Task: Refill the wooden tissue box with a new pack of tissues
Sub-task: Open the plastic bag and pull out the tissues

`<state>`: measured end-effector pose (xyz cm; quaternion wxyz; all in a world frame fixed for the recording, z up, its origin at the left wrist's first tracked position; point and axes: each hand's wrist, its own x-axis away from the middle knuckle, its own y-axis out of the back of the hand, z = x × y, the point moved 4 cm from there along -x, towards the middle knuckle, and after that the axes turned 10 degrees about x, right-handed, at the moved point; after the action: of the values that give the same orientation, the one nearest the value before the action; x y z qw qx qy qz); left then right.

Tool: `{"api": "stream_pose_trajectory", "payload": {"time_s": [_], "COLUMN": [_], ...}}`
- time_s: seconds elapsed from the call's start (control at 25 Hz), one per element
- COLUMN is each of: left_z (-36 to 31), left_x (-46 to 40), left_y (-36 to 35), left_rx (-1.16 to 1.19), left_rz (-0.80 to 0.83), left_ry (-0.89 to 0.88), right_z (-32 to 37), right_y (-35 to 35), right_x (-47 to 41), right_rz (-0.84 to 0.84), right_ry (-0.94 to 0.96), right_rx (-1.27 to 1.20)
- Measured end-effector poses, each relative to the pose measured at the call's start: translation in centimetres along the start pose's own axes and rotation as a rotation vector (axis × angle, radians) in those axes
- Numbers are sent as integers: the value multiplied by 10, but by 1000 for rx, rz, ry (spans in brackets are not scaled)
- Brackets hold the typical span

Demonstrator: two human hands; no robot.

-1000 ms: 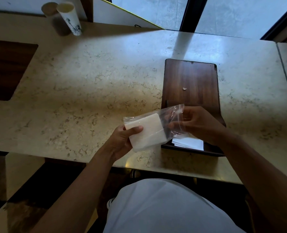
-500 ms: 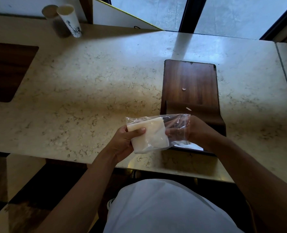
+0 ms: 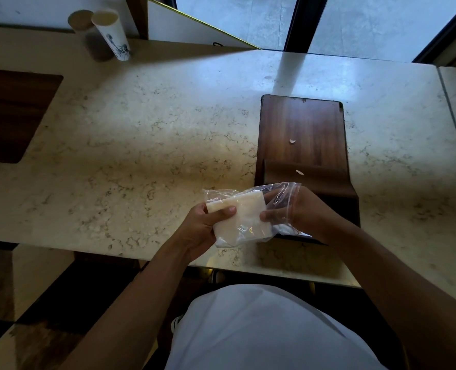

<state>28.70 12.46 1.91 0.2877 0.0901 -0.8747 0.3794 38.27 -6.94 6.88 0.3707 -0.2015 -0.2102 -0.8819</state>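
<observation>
The marble table (image 3: 146,145) carries the open wooden tissue box (image 3: 301,134), dark and flat, with a few white tissues showing at its near end. Just in front of that near end, over the table's edge, both hands hold the new pack of tissues (image 3: 237,214) in its clear plastic bag (image 3: 277,194). The left hand (image 3: 202,225) has a closed grip on the pack through the film. The right hand (image 3: 296,212), a second ago pinching the bag's mouth from outside, has now pushed inside it, fingers closing on the pack: likely about to draw it out.
</observation>
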Motion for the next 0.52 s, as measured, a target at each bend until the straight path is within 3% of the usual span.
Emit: {"api": "stream_pose_trajectory", "payload": {"time_s": [0.28,0.52], "left_z": [-4,-10], "left_x": [-2,-3], "left_y": [8,20], "left_rx": [0,-22], "left_rz": [-4,-114], "left_ry": [-22,-68], "right_z": [-5,-16], "right_y": [10,22], "right_x": [6,7], "right_rz": [-103,-159], "right_ry": [23,-31], "right_rx": [-3,-124]}}
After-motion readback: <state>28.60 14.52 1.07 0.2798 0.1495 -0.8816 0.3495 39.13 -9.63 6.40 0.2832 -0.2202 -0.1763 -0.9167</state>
